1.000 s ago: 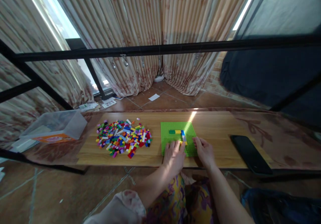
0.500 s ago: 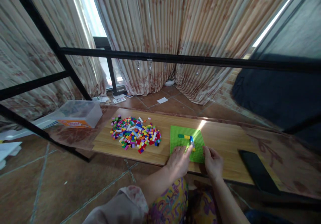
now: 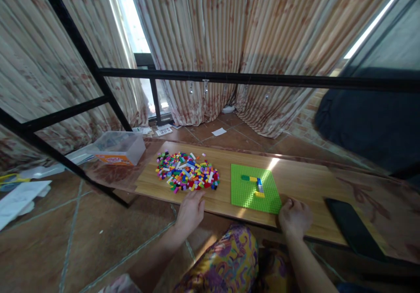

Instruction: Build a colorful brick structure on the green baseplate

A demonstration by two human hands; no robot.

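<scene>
A green studded baseplate lies on the wooden board, carrying a bent row of toy bricks: a green brick, a yellow brick, blue and pale ones, then another yellow brick. To its left spreads a heap of mixed small bricks. My left hand is at the heap's front edge, its fingers reaching forward and partly hidden by the back of the hand. Beside the baseplate's near right corner, my right hand rests with curled fingers; what they hold, if anything, is hidden.
The wooden board sits on a low patterned surface. A dark flat slab lies to the right. A clear plastic box with an orange label stands left. A black metal bar crosses beyond the board.
My left hand has left the bricks on the baseplate and moved left to the heap. My right hand stays by the baseplate's right edge, nearer its corner. The view has shifted slightly.
</scene>
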